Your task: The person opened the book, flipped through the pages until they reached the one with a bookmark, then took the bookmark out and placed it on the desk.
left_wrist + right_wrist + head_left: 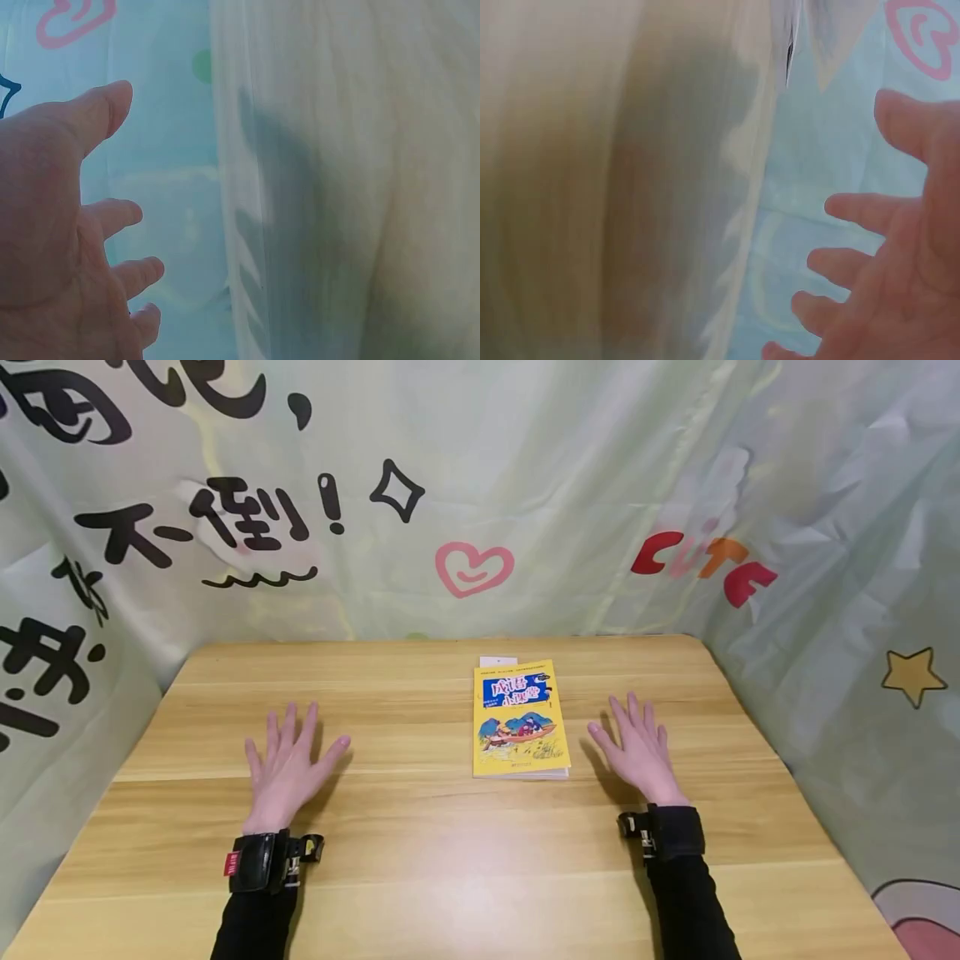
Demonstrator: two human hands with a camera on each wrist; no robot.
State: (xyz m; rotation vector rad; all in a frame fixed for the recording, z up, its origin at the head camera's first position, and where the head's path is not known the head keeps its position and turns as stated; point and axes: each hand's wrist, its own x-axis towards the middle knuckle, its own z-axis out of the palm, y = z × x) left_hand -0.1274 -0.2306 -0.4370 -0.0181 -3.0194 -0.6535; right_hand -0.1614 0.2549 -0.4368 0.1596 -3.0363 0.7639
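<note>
Pale wrinkled sheet behind wood-grain table; black lettering, pink heart, yellow star; soft glare on table.

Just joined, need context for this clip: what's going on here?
A person in black sleeves holds both hands over a wooden table, fingers spread, gripping nothing. A yellow book lies cover up between the left hand and the right hand, nearer the right. Neither hand touches it. A white piece sticks out past the book's far edge.
</note>
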